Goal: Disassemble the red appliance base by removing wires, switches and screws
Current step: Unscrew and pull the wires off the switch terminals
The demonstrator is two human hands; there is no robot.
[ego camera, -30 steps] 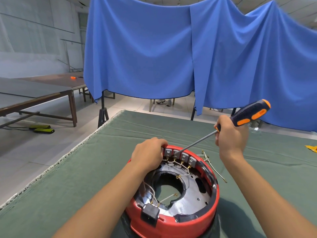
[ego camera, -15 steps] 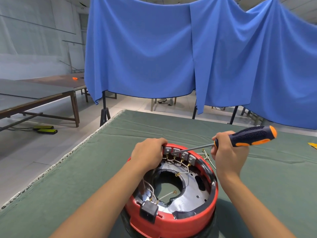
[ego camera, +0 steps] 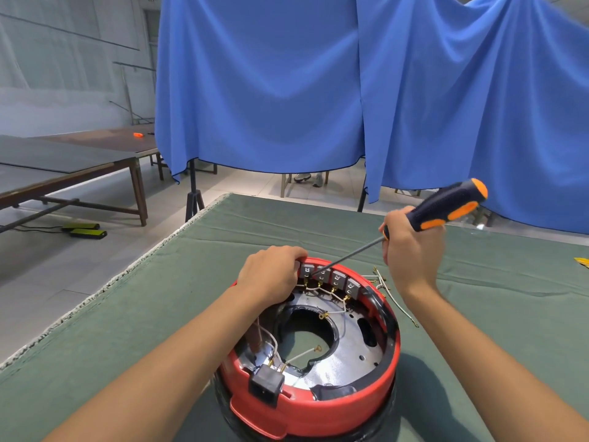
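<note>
The red appliance base (ego camera: 318, 406) sits open side up on the green-covered desk (ego camera: 159, 314), directly below both forearms. The left hand (ego camera: 271, 275) is curled over the far rim of the base, fingers closed on its edge just left of a row of four grey switches (ego camera: 330, 279). The right hand (ego camera: 411, 250), up and to the right of the left one, is closed around the black-and-orange screwdriver (ego camera: 446, 205); its shaft slants down and leftward, the tip touching the switch nearest the left hand. White wires (ego camera: 331, 290) with brass terminals run beneath the switches. Loose wires (ego camera: 387, 288) lie on the desk just below the right wrist. A black socket (ego camera: 266, 386) sits on the near rim.
</note>
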